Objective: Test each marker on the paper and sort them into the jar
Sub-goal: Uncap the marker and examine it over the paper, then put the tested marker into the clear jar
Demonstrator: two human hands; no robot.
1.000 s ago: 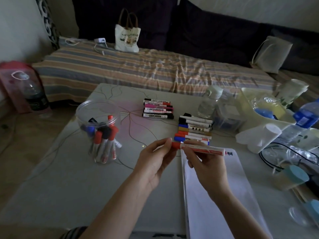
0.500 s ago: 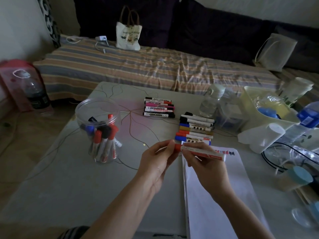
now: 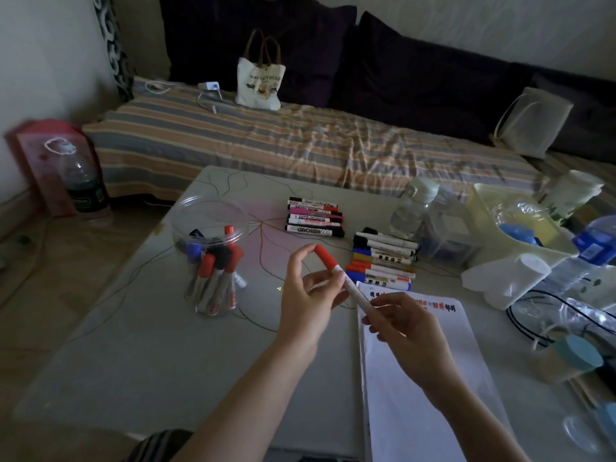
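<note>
A: Start wide. The worktop (image 3: 133,345) carries everything you need. Where does the jar sit from you?

B: The jar (image 3: 210,235) stands up and to the left of both your hands, already holding several capped markers upright. The paper (image 3: 423,378) lies under and to the right, its top edge scribbled with colour marks.

A: And the untested stock?

B: Two rows of markers lie flat beyond your hands: the near row (image 3: 383,258) just past the paper's top edge, the far row (image 3: 315,221) further back.

A: Now the red marker itself.

B: The red marker (image 3: 346,285) is in the air between your hands, long axis slanting from upper left to lower right, red cap end pointing toward the jar. Cap on.

A: Hands?

B: Your left hand (image 3: 310,295) pinches the barrel just below the cap, forefinger arched over the cap tip. Your right hand (image 3: 400,325) grips the tail end, fingers curled round it.

A: Judgement?

B: The left hand is nearer the jar. A drop into the jar would go leftward; a test stroke would go down-right onto the paper, cap off first.
</note>
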